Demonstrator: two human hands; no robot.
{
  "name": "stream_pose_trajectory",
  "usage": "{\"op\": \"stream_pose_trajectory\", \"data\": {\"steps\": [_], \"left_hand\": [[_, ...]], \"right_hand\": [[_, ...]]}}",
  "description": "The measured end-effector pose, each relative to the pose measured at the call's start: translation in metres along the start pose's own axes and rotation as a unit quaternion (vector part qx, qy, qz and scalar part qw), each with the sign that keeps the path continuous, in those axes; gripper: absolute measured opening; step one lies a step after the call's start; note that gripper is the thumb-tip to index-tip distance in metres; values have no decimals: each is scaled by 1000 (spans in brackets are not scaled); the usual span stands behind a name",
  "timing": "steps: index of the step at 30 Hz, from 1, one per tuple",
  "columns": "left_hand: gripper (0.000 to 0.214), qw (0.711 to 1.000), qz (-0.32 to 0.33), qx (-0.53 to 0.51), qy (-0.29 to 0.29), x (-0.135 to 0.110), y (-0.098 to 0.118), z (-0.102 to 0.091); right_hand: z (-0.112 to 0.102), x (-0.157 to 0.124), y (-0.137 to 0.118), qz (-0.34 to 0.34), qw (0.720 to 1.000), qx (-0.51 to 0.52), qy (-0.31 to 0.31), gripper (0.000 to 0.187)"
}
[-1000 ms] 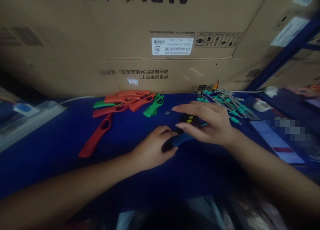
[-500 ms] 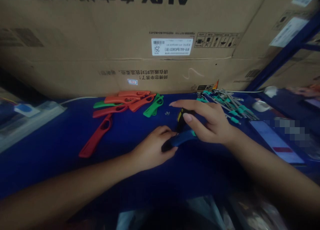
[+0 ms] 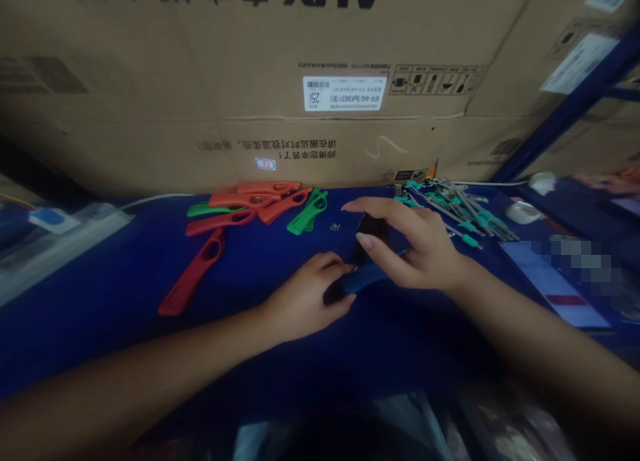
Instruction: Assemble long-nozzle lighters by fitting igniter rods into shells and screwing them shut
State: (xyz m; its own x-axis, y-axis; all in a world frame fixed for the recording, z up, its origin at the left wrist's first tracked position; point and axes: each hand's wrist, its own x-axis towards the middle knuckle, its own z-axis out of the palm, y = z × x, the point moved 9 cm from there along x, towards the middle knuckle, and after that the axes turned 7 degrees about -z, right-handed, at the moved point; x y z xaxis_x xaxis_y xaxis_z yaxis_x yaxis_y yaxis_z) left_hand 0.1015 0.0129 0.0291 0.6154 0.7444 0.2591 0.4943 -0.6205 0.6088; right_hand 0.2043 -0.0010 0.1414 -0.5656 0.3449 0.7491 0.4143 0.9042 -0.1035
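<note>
My left hand [image 3: 305, 294] is curled closed on the near end of a blue plastic handle shell [image 3: 361, 278] that lies on the blue table [image 3: 110, 274]. My right hand [image 3: 410, 244] pinches a small black part [image 3: 369, 233] between thumb and fingers and holds it upright against the far end of that blue shell. The right index finger points out to the left, above the part. The part's lower end is hidden behind the thumb.
Several orange, red and green plastic handle shells [image 3: 250, 207] lie at the back left. A heap of metal rods with teal tips [image 3: 457, 211] lies at the back right. Large cardboard boxes [image 3: 300, 81] wall off the back. A grey tray [image 3: 45, 241] sits far left, a white roll [image 3: 521, 212] far right.
My right hand has turned the black part from lying flat under the fingers to standing upright; its yellow mark no longer shows. My left hand has stayed in place on the blue shell.
</note>
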Motion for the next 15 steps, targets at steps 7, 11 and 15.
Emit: {"op": "stream_pose_trajectory", "data": {"steps": [7,11,15], "left_hand": [[34,1000,11,5,6,0,1,-1],[34,1000,13,8,14,0,2,-2],[31,1000,5,7,6,0,1,-1]], "right_hand": [[0,6,-8,-2,997,74,-22,46],[-2,5,-5,-8,999,44,-4,43],[-8,3,-9,-47,997,-44,34,37]]}}
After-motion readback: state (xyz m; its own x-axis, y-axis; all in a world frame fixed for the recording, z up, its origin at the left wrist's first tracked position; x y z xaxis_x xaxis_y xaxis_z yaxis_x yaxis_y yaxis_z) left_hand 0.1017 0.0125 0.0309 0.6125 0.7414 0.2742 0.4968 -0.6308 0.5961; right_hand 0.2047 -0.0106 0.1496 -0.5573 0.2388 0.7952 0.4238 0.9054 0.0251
